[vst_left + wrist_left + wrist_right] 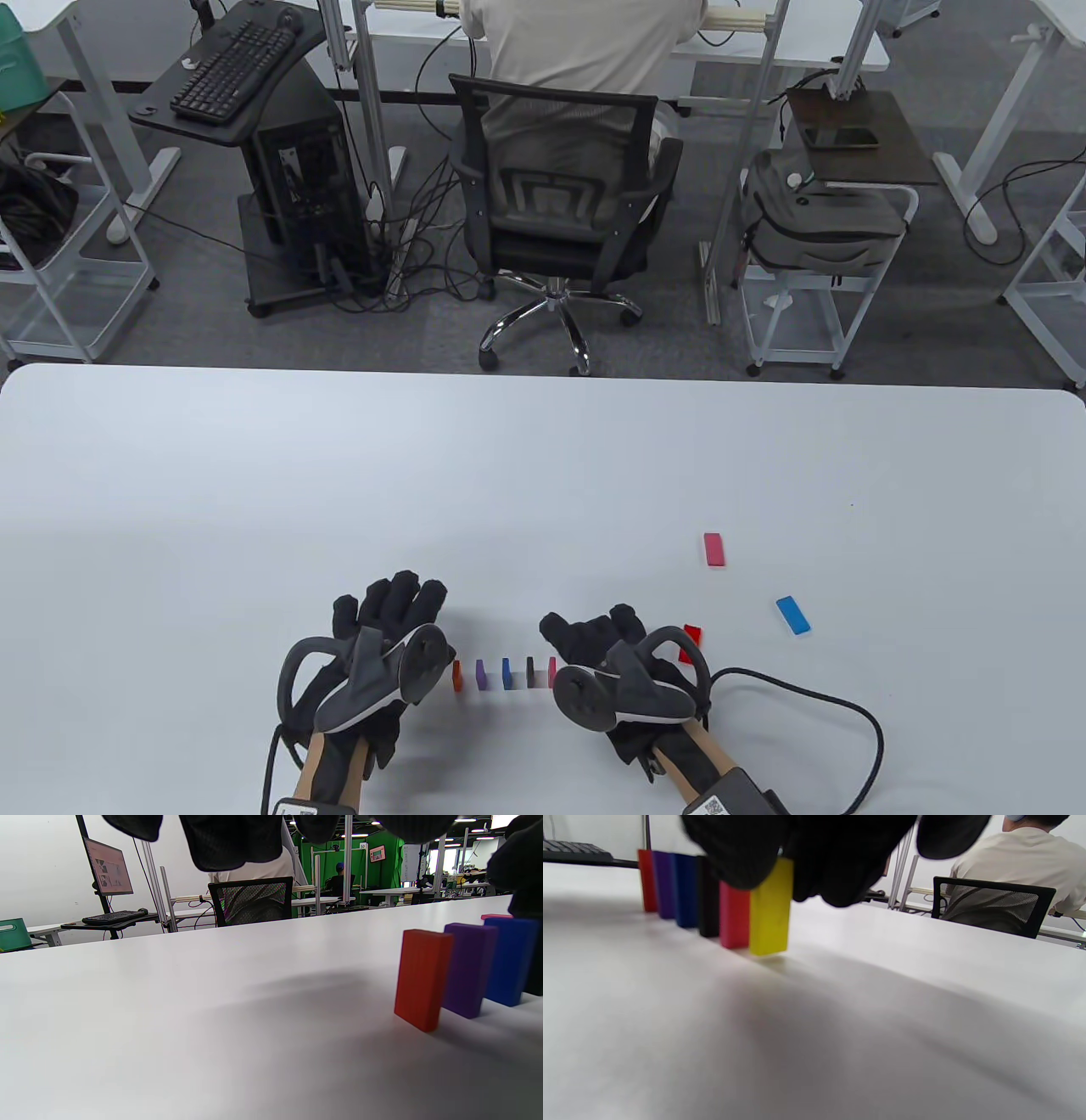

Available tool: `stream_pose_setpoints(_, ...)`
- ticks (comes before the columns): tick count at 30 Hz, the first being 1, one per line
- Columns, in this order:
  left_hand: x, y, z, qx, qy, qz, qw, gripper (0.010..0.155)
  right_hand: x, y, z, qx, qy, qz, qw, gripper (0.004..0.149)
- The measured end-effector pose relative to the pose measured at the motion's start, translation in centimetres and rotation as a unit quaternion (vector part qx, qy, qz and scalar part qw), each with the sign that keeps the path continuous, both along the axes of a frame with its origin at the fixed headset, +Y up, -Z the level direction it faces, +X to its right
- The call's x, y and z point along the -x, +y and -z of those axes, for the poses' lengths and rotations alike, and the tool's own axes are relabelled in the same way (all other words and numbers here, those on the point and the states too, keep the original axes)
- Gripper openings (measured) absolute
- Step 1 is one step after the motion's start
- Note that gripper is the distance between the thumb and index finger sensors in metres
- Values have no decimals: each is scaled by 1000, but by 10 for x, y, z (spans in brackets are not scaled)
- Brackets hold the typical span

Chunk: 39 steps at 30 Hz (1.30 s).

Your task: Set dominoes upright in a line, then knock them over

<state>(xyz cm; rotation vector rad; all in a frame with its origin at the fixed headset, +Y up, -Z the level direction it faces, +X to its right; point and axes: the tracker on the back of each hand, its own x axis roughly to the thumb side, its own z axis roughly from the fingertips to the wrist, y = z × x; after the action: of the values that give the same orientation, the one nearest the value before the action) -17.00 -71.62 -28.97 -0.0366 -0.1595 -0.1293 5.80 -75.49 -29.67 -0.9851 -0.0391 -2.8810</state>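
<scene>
A row of upright dominoes stands near the table's front edge: orange [458, 675], purple [480, 673], blue [506, 671], black [531, 671] and pink [551, 671]. In the right wrist view a yellow domino [770, 910] stands upright at the row's near end, next to the pink one [734, 916], and my right hand [594, 641] grips its top. In the table view that hand hides the yellow piece. My left hand [390, 607] rests flat, fingers straight, just left of the orange domino [422, 978]. Three dominoes lie flat to the right: pink [714, 549], blue [792, 614] and red [691, 641].
The white table [339, 475] stretches wide behind the row. A black cable [857, 722] loops from my right wrist across the table's front right. Beyond the far edge a person sits in an office chair [560, 221], among desks and carts.
</scene>
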Motion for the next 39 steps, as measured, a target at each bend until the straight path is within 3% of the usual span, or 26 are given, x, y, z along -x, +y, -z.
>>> stream_pose_setpoints(26, -1, -1, 0, 7, -1, 11, 1000, 74, -1, 4, -2, 11, -1, -20, 1000, 74)
stream_pose_setpoints(33, -1, -1, 0, 4, 0, 11, 1000, 74, -14, 21, 1, 19, -27, 8, 999, 71)
stream_pose_setpoints(39, -1, 0, 0, 0, 0, 17, 1000, 74, -50, 45, 13, 10, -109, 19, 994, 64)
